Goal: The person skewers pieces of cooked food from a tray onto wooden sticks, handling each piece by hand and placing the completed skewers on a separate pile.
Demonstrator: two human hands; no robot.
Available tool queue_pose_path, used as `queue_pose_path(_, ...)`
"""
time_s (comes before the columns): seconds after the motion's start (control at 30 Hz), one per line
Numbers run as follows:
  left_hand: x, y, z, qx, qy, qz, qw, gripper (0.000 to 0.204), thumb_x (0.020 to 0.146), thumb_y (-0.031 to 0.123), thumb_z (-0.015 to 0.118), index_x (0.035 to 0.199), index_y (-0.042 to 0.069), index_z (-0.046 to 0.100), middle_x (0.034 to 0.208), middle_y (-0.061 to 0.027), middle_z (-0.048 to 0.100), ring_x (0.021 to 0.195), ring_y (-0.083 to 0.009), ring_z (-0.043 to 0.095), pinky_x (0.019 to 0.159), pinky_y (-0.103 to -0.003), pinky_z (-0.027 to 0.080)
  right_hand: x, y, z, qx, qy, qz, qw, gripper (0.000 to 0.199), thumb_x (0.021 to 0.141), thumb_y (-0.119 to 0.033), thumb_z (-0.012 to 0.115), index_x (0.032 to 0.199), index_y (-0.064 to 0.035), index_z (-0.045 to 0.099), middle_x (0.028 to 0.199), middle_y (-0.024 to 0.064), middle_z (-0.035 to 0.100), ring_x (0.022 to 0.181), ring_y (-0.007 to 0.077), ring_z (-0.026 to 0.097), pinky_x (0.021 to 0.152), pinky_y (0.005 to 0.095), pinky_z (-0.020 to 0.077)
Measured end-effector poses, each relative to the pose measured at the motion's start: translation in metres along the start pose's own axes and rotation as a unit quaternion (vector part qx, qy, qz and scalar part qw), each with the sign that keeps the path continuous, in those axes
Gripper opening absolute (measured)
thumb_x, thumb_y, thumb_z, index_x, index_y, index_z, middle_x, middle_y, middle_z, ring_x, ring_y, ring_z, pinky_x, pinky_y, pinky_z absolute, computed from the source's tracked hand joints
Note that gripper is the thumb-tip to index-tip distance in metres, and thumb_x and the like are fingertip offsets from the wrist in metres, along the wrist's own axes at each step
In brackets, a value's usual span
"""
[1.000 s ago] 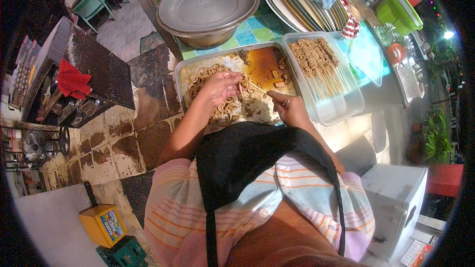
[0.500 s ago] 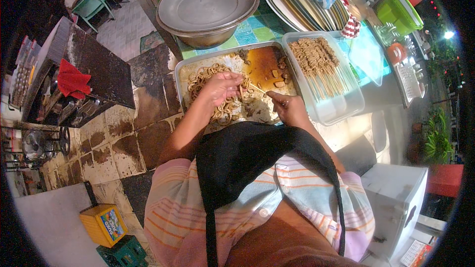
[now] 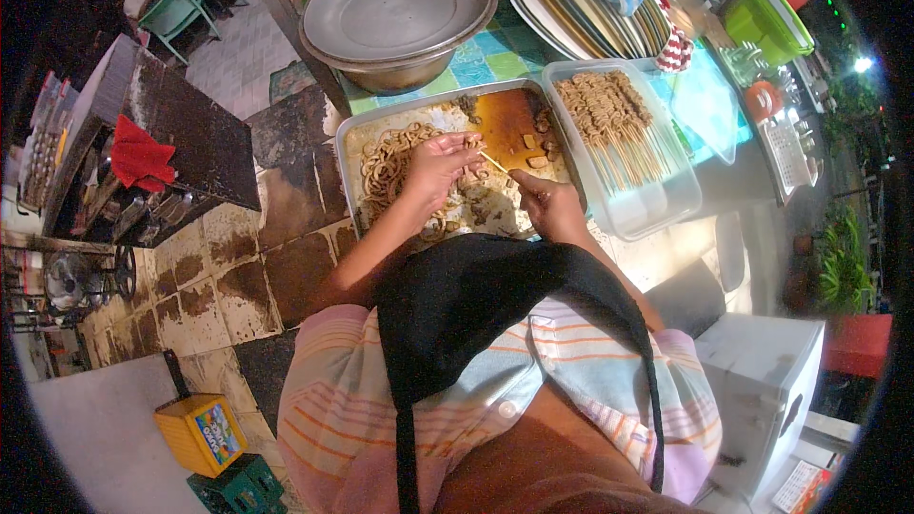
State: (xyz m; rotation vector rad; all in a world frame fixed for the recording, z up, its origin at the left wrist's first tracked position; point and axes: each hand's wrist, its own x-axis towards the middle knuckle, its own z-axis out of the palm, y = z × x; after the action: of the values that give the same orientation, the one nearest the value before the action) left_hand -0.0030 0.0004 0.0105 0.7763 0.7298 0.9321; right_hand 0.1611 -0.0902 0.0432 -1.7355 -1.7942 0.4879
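My right hand (image 3: 552, 207) grips a thin wooden skewer (image 3: 496, 165), which slants up and left over a metal tray. At its far end my left hand (image 3: 444, 171) is closed in a pinch on a curly brown strip of meat, mostly hidden by the fingers. The shallow metal tray (image 3: 349, 148) lies under both hands. Loose curly brown meat strips (image 3: 395, 160) are heaped in its left side, beneath and beside my left hand. Brown sauce (image 3: 503, 124) pools at its far right, with a few darker chunks.
Right of the tray stands a clear plastic box (image 3: 657, 207) with many loaded skewers (image 3: 614, 124). Behind are a large metal pan with a lid (image 3: 400, 5) and a row of plates (image 3: 590, 24) with a blue cloth on top. A dark counter with a red cloth (image 3: 143, 154) stands left.
My left hand has moved slightly right and up, closer to the skewer's tip, its fingers now closed around the meat there. My right hand has barely moved.
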Motion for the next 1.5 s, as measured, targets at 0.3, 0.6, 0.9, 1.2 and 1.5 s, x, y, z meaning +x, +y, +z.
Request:
queue_pose_path(0.3,0.0,0.001,0.003,-0.032,-0.013,-0.001,0.999,0.021,0.077,0.006,0.052,0.096,-0.003,0.05,0.091,-0.0102,0.055,0.077,-0.0157,0.054,0.066,-0.026,0.046,0.0,0.013,0.015,0.209,-0.059,0.104,0.97,0.027,0.075,0.001,0.047,0.1,-0.0023,0.054,0.06,0.0009,0.053,0.056,0.0069,0.047,0.054,0.0195,0.038)
queue_pose_path(0.6,-0.001,-0.001,0.007,-0.104,-0.001,-0.035,0.994,0.019,0.08,0.012,0.049,0.093,-0.001,0.052,0.088,-0.0092,0.055,0.082,-0.0168,0.054,0.067,-0.026,0.046,-0.003,-0.002,0.006,0.124,-0.023,0.072,0.989,0.028,0.072,0.003,0.047,0.098,-0.0038,0.055,0.059,0.0025,0.053,0.055,0.0075,0.048,0.056,0.0201,0.0396)
queue_pose_path(0.9,-0.002,-0.001,0.012,-0.079,0.008,-0.004,0.997,0.024,0.078,0.011,0.052,0.099,-0.002,0.047,0.09,-0.0098,0.055,0.081,-0.0185,0.055,0.067,-0.026,0.045,-0.002,0.001,0.008,0.116,-0.004,0.065,0.991,0.029,0.071,0.003,0.048,0.098,-0.0038,0.056,0.061,0.0035,0.054,0.055,0.0069,0.047,0.055,0.0201,0.039)
queue_pose_path(1.2,-0.009,0.002,0.023,-0.113,0.035,0.004,0.993,0.025,0.079,0.012,0.05,0.1,-0.002,0.047,0.093,-0.0103,0.052,0.084,-0.0207,0.052,0.073,-0.03,0.044,-0.003,-0.001,0.008,0.131,0.002,0.066,0.989,0.032,0.07,0.004,0.047,0.098,-0.0064,0.056,0.057,0.0038,0.053,0.053,0.0073,0.048,0.054,0.0199,0.0392)
queue_pose_path(1.5,-0.006,-0.004,0.022,-0.144,0.032,-0.002,0.989,0.023,0.08,0.012,0.049,0.099,-0.001,0.048,0.089,-0.0108,0.054,0.081,-0.0206,0.055,0.069,-0.028,0.045,-0.004,0.0,0.008,0.124,0.012,0.048,0.991,0.036,0.065,0.001,0.051,0.099,-0.01,0.055,0.073,0.0185,0.056,0.066,0.0277,0.058,0.06,0.03,0.0442)
